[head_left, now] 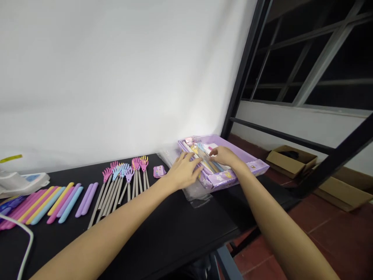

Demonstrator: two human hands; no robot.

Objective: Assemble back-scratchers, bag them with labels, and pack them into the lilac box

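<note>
White cable [25, 237] looped across the near left corner of the black surface [175, 233], just below a crumpled white plastic bag [20, 184]. Next lay smooth, rounded plastic tubes [49, 204] in pink, yellow, blue and purple, set side by side in a loose fan. Further right came back scratchers [125, 173], with thin grey shafts and ridged, hand-shaped heads in pink, blue, purple and yellow, and a small purple packet [159, 171] beyond them.

The left hand [183, 171] was spread and lay flat over the long thin sticks [208, 165] in a shallow lilac tray [250, 163], gripping nothing that could be seen. The right hand [223, 155] was loosely curled, fingertips down among the same sticks (whether it pinched one, I couldn't tell). The tray sat on a slippery clear plastic bag [195, 193], so it could have slid under pressure, and the sticks could have rolled over its low rim. A stray sleeve might also have scattered the round tubes.

Beyond, cardboard boxes [291, 161] stood on the red tile floor [335, 233].
</note>
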